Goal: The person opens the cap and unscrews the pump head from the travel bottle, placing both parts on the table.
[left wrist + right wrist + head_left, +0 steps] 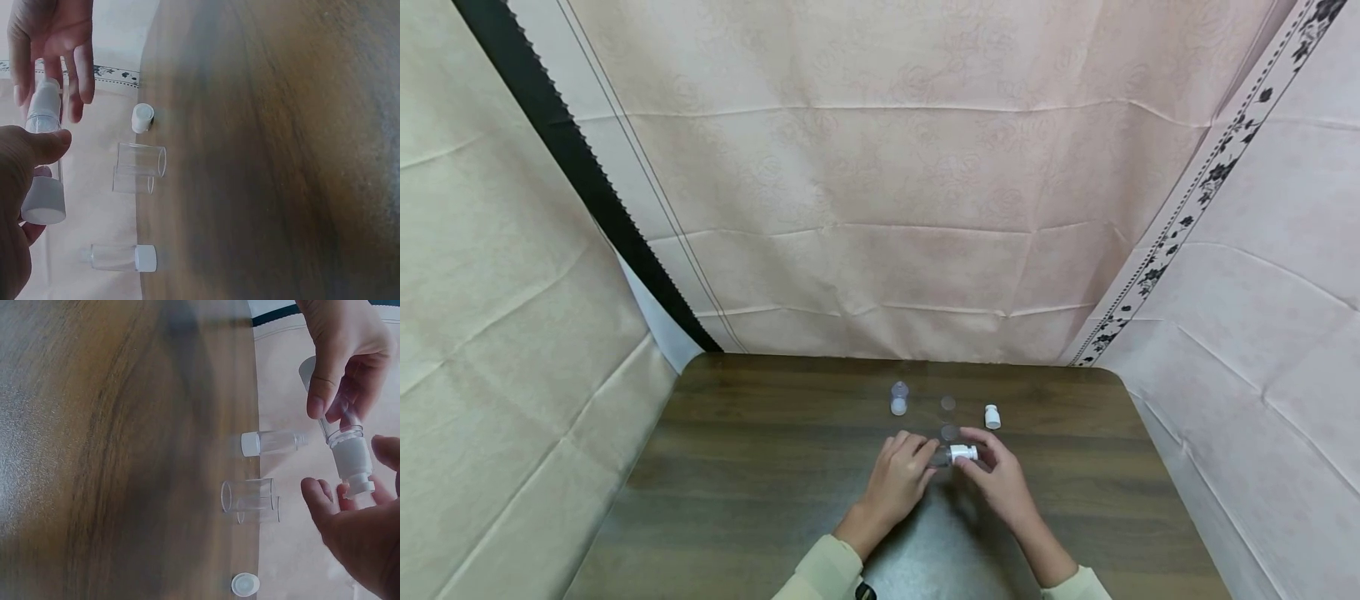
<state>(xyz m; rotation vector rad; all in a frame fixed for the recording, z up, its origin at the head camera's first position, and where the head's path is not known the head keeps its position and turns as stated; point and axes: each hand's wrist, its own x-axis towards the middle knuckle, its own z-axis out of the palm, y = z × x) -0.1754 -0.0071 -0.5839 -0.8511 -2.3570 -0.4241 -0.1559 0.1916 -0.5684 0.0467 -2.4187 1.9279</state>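
My left hand (895, 475) grips the clear body of a pump bottle (44, 203), which has a white base and a white pump head (351, 456). In the left wrist view its thumb lies across the clear part. My right hand (1000, 475) is around the pump head, with fingers and thumb spread apart; in the right wrist view a gap shows between the thumb and the pump. Beyond the hands stand two clear cylindrical caps (248, 495), partly overlapping in the wrist views.
On the wooden table (737, 467), a second clear bottle with a white base (899, 400) stands left of the caps. A separate white pump head (992, 417) stands to their right. Pale cloth (887, 275) hangs behind the table and along both sides.
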